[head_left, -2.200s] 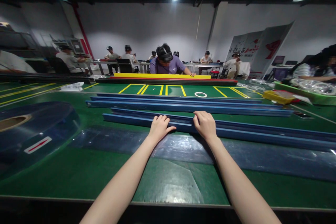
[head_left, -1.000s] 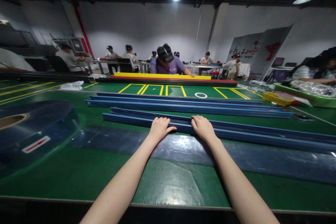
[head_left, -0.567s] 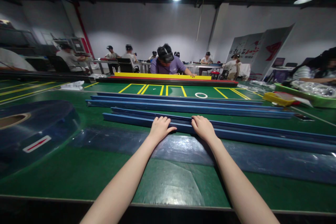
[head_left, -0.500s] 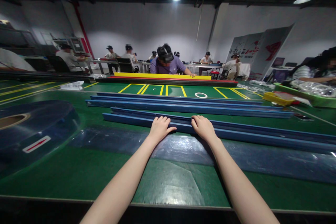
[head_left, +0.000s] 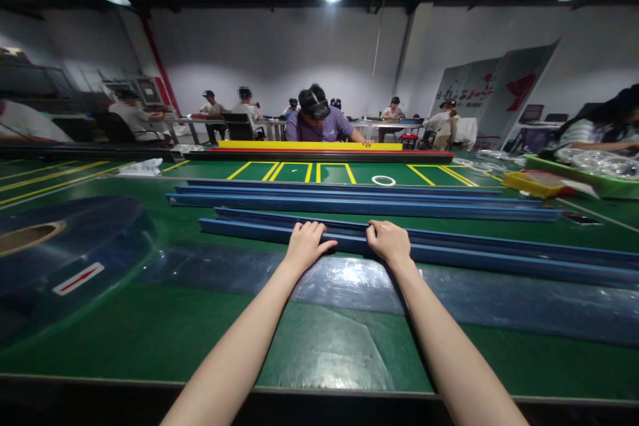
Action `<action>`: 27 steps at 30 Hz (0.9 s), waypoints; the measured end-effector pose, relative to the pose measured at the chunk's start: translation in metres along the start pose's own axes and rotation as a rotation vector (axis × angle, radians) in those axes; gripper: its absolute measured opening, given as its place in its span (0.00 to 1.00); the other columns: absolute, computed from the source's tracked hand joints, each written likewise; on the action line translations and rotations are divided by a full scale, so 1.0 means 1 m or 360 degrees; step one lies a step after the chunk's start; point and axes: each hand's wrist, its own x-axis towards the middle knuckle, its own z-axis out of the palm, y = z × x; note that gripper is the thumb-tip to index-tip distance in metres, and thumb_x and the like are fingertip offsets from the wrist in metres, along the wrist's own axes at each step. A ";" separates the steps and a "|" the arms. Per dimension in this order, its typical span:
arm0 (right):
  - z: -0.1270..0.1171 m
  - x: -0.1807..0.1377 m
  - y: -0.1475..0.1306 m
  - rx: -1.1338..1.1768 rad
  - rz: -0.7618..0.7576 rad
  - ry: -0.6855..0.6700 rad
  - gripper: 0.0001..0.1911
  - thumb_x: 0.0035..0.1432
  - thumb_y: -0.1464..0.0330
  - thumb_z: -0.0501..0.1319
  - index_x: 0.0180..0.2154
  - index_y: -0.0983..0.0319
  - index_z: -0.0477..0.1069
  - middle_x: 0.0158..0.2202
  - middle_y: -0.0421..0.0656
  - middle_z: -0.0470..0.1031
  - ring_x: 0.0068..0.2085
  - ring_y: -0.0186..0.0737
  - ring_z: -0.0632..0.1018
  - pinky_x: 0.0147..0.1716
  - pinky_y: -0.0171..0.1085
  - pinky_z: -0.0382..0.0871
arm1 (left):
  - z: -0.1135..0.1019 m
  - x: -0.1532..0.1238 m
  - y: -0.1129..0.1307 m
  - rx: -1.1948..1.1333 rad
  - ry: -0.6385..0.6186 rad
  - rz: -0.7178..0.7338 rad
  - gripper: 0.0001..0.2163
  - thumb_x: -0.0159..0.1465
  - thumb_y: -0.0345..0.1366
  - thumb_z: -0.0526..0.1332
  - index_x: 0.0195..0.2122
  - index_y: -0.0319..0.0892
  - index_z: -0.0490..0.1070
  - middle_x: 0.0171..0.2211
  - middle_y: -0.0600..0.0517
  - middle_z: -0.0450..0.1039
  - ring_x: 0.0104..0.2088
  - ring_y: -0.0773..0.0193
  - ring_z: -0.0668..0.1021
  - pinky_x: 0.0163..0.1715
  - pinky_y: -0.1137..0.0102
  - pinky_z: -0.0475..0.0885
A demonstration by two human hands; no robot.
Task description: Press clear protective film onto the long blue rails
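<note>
A long blue channel profile (head_left: 479, 251) lies across the green table, its open groove facing up. My left hand (head_left: 308, 244) grips its near wall, fingers hooked over the edge and thumb stretched to the right along it. A short way to the right, my right hand (head_left: 389, 241) is closed over the same wall, with fingertips hidden in the groove. Just in front of the profile a strip of clear plastic film (head_left: 344, 283) lies flat and passes under my forearms. Behind it rest more blue channel profiles (head_left: 349, 203), which neither hand touches.
A large roll of clear film (head_left: 100, 233) with a cardboard core sits at left. Further back are a white ring (head_left: 383, 180), a yellow tray (head_left: 532, 183), a phone (head_left: 582, 218) and a green tray (head_left: 594, 180). Opposite, a co-worker (head_left: 319, 121) handles a long yellow bar (head_left: 309, 146).
The view has shifted slightly, and the things at left sit a little further right in it. My right hand looks slightly more curled on the blue channel profile. Both hands keep their hold.
</note>
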 end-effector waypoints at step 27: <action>-0.006 -0.004 0.026 0.0006 0.0158 -0.0068 0.18 0.57 0.66 0.47 0.38 0.57 0.76 0.35 0.43 0.78 0.37 0.39 0.76 0.31 0.32 0.62 | -0.007 0.001 0.003 -0.0032 -0.0164 -0.0131 0.22 0.60 0.55 0.50 0.34 0.41 0.71 0.34 0.48 0.74 0.38 0.59 0.74 0.37 0.67 0.59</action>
